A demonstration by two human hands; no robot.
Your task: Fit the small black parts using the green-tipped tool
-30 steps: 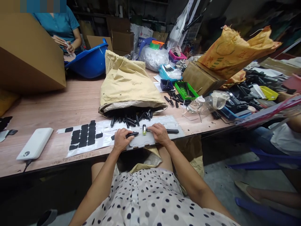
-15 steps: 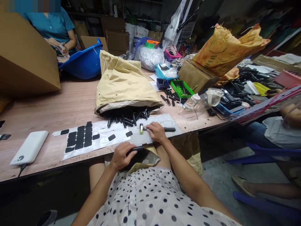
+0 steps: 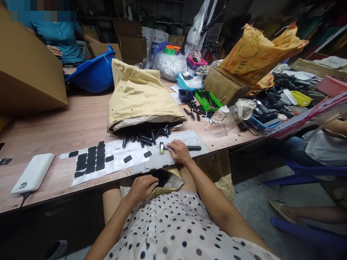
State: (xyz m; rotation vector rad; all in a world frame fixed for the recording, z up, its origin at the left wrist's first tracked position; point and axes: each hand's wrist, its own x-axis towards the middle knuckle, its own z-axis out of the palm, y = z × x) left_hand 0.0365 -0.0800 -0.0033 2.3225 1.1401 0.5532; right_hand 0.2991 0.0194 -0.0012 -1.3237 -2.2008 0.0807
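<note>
My right hand (image 3: 177,151) rests on the table with its fingers closed on a small hammer (image 3: 162,147) that has a yellow-green head and a black handle. The hammer lies on a grey plastic plate (image 3: 159,161) at the table's front edge. My left hand (image 3: 142,187) is below the table edge, fingers curled over the dark mouth of a tan bag (image 3: 172,181) in my lap. What it holds, if anything, is hidden. Several black stick-like pieces (image 3: 146,137) spill from a tan sack (image 3: 141,97) just behind the plate.
A white sheet with black pads (image 3: 92,160) lies left of the plate, and a white power bank (image 3: 31,173) further left. A big cardboard box (image 3: 27,72), a blue basin (image 3: 92,74) and a green tray (image 3: 207,101) stand behind. Other people sit at far left (image 3: 62,36) and right (image 3: 322,144).
My left hand carried a black piece off the plate, dropped below the table edge and now sits at the bag's mouth. My right hand has stayed on the hammer.
</note>
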